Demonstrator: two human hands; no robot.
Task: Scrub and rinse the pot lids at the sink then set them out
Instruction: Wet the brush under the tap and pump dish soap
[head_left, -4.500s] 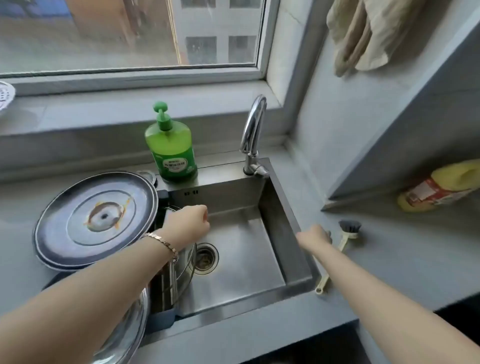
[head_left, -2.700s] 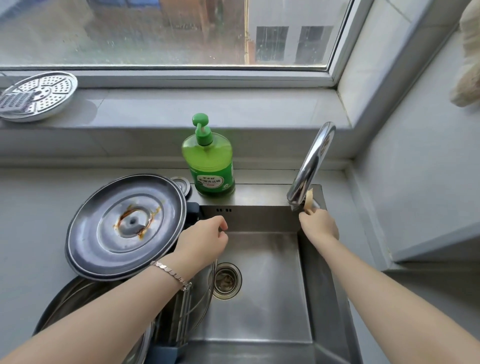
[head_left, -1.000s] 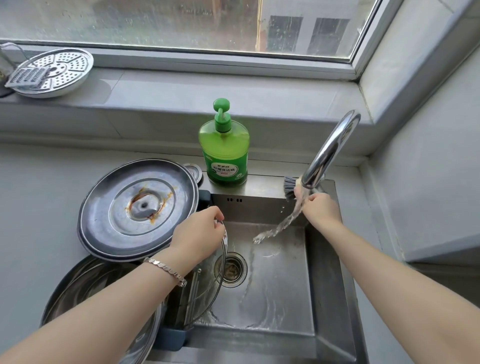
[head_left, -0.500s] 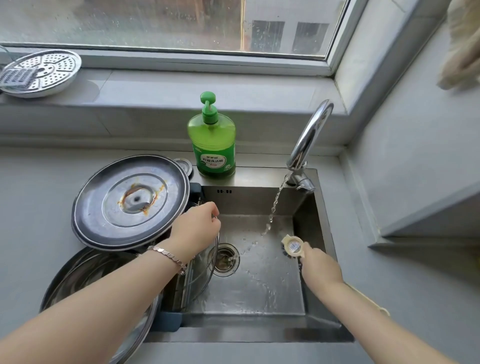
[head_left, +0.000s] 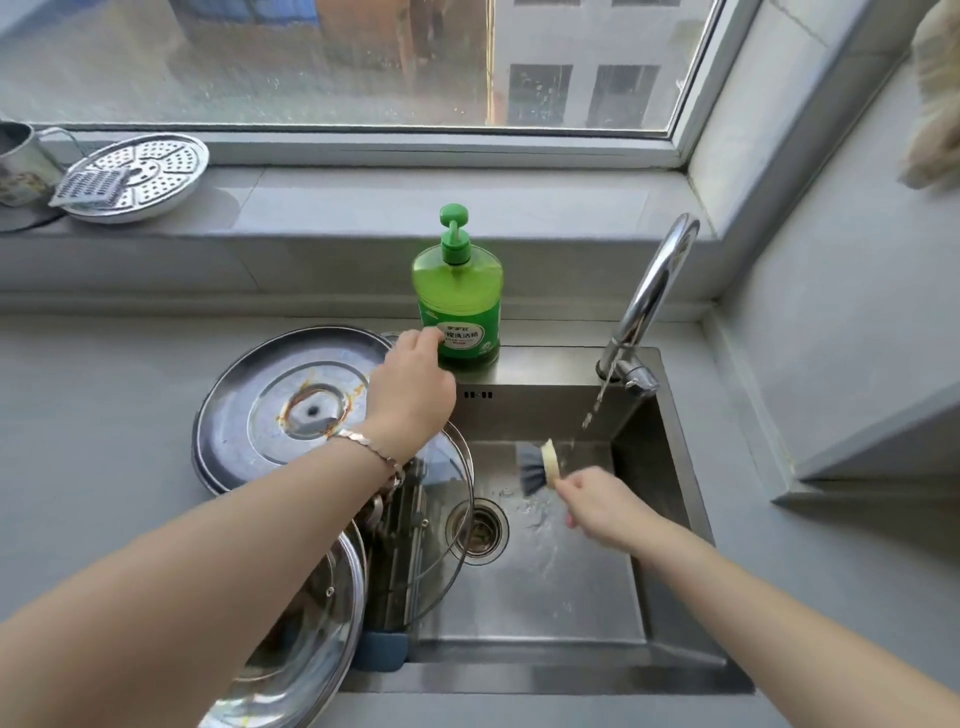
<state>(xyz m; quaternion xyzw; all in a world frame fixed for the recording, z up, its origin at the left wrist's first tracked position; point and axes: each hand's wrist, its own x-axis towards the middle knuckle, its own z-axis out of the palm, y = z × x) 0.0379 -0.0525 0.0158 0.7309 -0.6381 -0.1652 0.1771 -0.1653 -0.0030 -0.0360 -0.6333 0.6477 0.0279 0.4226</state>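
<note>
A glass pot lid (head_left: 451, 499) stands on edge at the left side of the steel sink (head_left: 670, 525), with no hand on it. A large steel lid (head_left: 260, 415) with orange stains lies on the counter to the left. Another steel lid (head_left: 306, 623) sits at the lower left. My left hand (head_left: 410, 387) reaches over the lids, its fingertips touching the green dish soap bottle (head_left: 460, 306). My right hand (head_left: 597, 506) grips the handle of a dish brush (head_left: 537, 467), holding its grey bristles in the sink beside the thin stream running from the faucet (head_left: 654, 291).
A blue-based rack (head_left: 382, 652) holds the lids at the sink's left edge. The drain (head_left: 478, 530) is open in the wet basin. On the window sill at the left sit a perforated steamer plate (head_left: 140, 174), a small grater and a metal cup (head_left: 18, 161).
My left hand let go of the glass lid and moved up to the soap bottle. My right hand turned the brush so its bristles face left near the water stream.
</note>
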